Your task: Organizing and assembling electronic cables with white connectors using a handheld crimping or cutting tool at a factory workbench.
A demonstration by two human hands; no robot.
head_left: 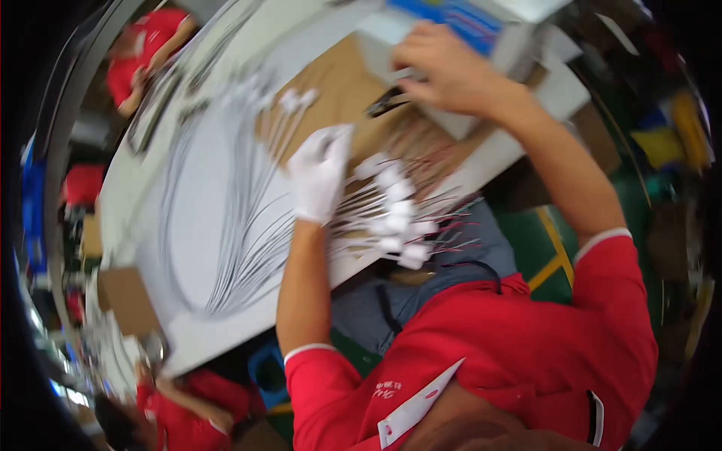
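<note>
My left hand (pixel 322 177), in a white glove, is over the bench among pale cables (pixel 226 255). Its fingers are curled closed, and whatever they grip is hidden. My bare right hand (pixel 444 71) is raised farther right, fingers pinched round a small pale thing too blurred to name. Just below it lies a dark tool-like object (pixel 385 101) on the brown cardboard (pixel 342 75). Cable ends with white blocky pieces (pixel 398 214) fan out right of my left wrist, thin red and dark wires (pixel 459 225) sticking out of them toward the table edge.
The cables loop back across the white table (pixel 192 342). Beyond my right hand stands a blue and white box (pixel 470 22). People in red shirts sit at the far left (pixel 154 41) and lower left (pixel 207 402). A brown carton piece (pixel 129 301) is at the left edge.
</note>
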